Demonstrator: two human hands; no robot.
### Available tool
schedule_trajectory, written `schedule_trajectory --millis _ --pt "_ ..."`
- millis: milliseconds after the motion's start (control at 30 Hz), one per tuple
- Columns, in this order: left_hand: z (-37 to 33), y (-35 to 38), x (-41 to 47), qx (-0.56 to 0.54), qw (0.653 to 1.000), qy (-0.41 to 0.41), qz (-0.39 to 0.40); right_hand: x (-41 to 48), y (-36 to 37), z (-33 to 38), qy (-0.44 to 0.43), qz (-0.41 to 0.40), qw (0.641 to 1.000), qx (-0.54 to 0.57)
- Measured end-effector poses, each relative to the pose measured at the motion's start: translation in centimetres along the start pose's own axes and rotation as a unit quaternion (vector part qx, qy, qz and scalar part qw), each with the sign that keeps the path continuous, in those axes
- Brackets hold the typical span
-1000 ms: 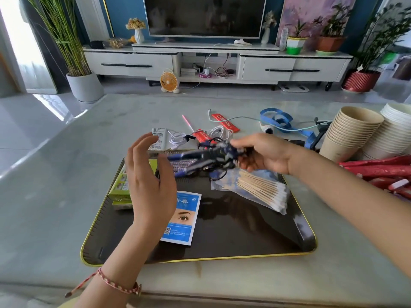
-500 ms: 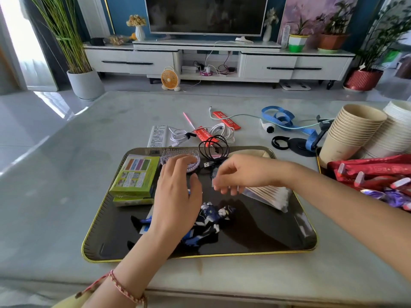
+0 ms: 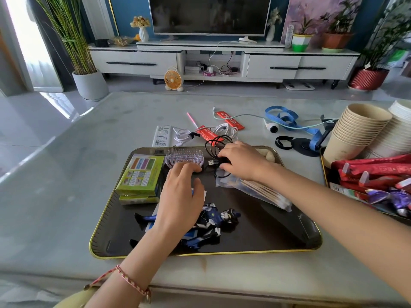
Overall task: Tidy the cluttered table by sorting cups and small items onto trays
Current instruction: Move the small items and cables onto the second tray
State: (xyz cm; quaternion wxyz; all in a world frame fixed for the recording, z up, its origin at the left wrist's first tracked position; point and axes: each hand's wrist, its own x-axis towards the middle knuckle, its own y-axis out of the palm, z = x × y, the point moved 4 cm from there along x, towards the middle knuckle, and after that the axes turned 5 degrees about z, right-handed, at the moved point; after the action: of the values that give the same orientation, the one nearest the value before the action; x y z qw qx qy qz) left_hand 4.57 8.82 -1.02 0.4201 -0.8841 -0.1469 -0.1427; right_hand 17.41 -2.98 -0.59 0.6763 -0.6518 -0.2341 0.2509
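Head view, and we're looking down on a black tray (image 3: pixel 289 236) with a gold rim, sitting on the pale desk (image 3: pixel 66 196). Our left hand (image 3: pixel 180 196) hovers over the tray's middle, fingers (image 3: pixel 189 168) spread loose and released, tips just touching the lilac brush (image 3: pixel 184 157) at the far edge. Our right hand (image 3: pixel 240 161) is curled over a black cable (image 3: pixel 214 145) coiled at the tray's far rim, fingers pinching it near the USB plug. Under that wrist lies a clear bag of swabs (image 3: pixel 262 192). Nearer us, a blue toy figure (image 3: pixel 213 221) lies flat on the tray, partly hidden by our left hand, on top of a blue-and-white packet we can barely see. Green boxes (image 3: pixel 140 176) are stacked at the tray's left side.

Beyond the tray, loose on the desk: white cables (image 3: pixel 184 135), red sachets (image 3: pixel 230 120), a blue tape (image 3: pixel 287 117). Off to the right, a tan cup stack (image 3: pixel 355 132) leans beside a white cup stack (image 3: pixel 398 134), with red packets (image 3: pixel 378 170) piled on a second tray just beside them.
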Motion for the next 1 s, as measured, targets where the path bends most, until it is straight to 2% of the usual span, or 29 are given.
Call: schedule_trajectory --millis 133,300,433,567,667,733,867,1000 --pt "0.1 0.0 0.0 0.001 1.0 0.0 0.004 0.4 -0.8 0.6 -0.01 -0.013 0.999 -0.041" --pt "0.4 -0.7 0.2 -0.004 1.0 0.001 -0.01 -0.2 -3.0 -0.1 0.005 -0.082 0.996 0.029" --pt "0.9 -2.2 0.7 -0.028 0.998 -0.024 -0.041 -1.3 -5.3 -0.1 0.013 -0.09 0.99 0.108" --pt "1.1 -3.4 0.9 -0.064 0.993 -0.053 -0.087 -2.2 -6.4 1.0 -0.001 -0.07 0.982 0.177" --pt "1.1 -3.4 0.9 -0.069 0.991 -0.062 -0.093 -2.6 -5.6 2.3 -0.024 0.005 0.979 0.201" --pt "1.1 -3.1 0.9 -0.064 0.993 -0.06 -0.075 -2.7 -4.8 3.6 -0.056 0.055 0.977 0.197" --pt "1.0 -2.1 0.7 -0.037 0.999 -0.034 -0.007 -2.4 -3.2 5.2 -0.098 0.086 0.977 0.168" --pt "1.0 -0.4 0.1 -0.023 0.993 -0.041 0.112 -2.1 -2.7 4.5 -0.067 0.088 0.977 0.185"
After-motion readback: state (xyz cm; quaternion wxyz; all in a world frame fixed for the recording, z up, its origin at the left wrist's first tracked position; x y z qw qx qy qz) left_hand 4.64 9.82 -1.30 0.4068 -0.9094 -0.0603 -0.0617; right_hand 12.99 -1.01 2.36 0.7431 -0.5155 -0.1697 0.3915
